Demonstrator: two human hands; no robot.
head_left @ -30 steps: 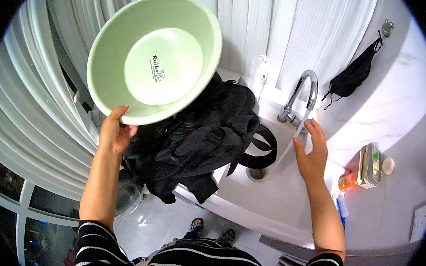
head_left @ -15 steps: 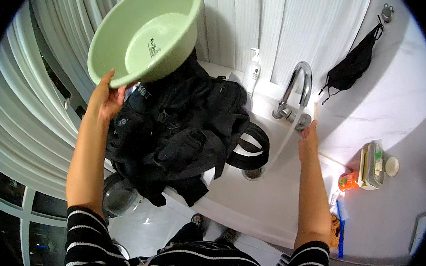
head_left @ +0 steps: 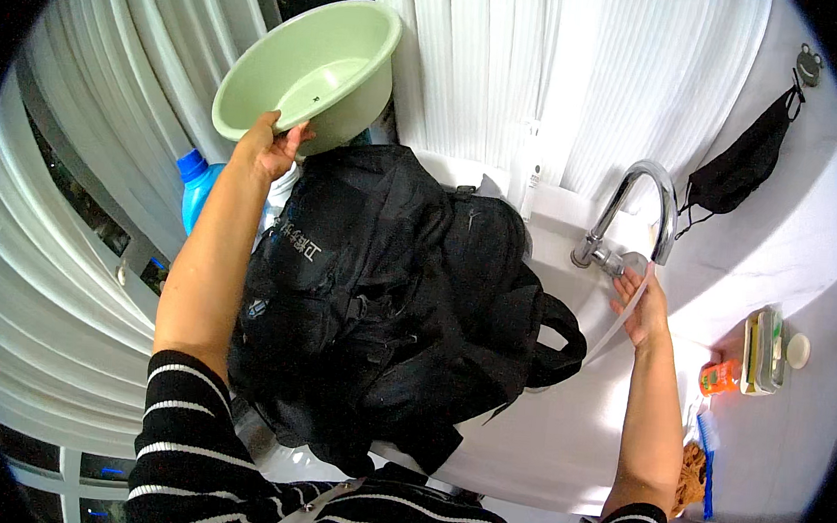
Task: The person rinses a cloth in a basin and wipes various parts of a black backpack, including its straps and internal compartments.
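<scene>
My left hand [head_left: 272, 150] grips the near rim of a light green plastic basin [head_left: 353, 94], thumb over the edge. The basin is tilted toward me, raised behind a large black backpack [head_left: 408, 271]. The backpack lies on the counter and partly over the white sink [head_left: 532, 447], its looped strap [head_left: 561, 347] hanging into the bowl. At the right, my right hand [head_left: 645, 314] is open, fingers apart, by the lever of the chrome faucet [head_left: 625, 204]. A thin stream of water [head_left: 620, 322] runs from the spout past its fingers.
A white pump bottle [head_left: 531, 177] stands behind the sink. Left of the backpack is a blue bottle [head_left: 198, 190]. A black face mask [head_left: 746, 164] hangs on the right wall. On the right ledge lie an orange container [head_left: 720, 378], a clear box [head_left: 763, 353], and a blue brush [head_left: 709, 476].
The basin has moved farther back and slightly right with my left hand. My right hand has turned and opened beside the faucet lever. My view has shifted; water runs in both frames.
</scene>
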